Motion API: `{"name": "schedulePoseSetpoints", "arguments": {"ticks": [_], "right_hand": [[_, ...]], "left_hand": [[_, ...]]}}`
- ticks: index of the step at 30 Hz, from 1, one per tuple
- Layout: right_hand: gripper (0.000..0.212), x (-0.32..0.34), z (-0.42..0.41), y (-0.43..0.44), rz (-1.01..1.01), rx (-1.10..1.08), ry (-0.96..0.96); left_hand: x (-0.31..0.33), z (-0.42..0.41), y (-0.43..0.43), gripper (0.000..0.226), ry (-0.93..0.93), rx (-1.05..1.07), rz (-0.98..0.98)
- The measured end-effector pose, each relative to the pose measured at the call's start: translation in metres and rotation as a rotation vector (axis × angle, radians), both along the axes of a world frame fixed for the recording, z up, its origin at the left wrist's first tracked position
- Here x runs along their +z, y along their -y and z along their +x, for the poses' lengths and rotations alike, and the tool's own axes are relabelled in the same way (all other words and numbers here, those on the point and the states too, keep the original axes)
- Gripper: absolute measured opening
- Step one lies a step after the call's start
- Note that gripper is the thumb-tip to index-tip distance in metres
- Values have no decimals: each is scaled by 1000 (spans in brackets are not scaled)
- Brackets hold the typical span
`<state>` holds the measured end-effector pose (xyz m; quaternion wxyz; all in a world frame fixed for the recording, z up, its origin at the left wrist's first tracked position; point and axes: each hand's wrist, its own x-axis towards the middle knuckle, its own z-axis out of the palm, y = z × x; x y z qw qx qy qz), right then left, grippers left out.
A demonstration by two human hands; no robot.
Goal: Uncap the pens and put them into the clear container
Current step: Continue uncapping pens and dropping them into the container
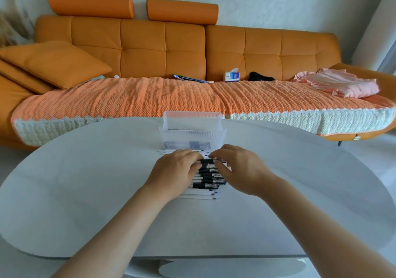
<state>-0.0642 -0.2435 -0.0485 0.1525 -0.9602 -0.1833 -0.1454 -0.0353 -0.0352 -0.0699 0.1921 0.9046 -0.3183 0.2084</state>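
Note:
A row of white pens with black caps lies side by side on the white table, just in front of the clear ribbed container. The container holds a few dark items at its bottom. My left hand and my right hand are both over the far end of the row, fingers curled onto one capped pen. The left fingers hold its barrel side, the right fingers its black cap side. Several pens underneath are hidden by my hands.
An orange sofa with a woven orange throw runs behind the table. On it lie a tissue box, folded pink clothes, a dark item and a cushion. The table's curved edge is near me.

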Motion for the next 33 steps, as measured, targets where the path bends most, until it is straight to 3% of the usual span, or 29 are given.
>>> {"name": "schedulePoseSetpoints", "arguments": {"ticks": [9, 19, 26, 33], "right_hand": [[25, -1, 1, -5, -178, -2, -135], [28, -2, -3, -8, -256, 17, -73], [25, 5, -6, -5, -175, 8, -94], [20, 1, 0, 18, 35, -81, -225]], "left_hand": [[1, -4, 12, 8, -122, -24, -8], [5, -4, 6, 9, -252, -49, -74], [7, -5, 8, 9, -152, -43, -72], [9, -2, 8, 16, -77, 55, 4]]}}
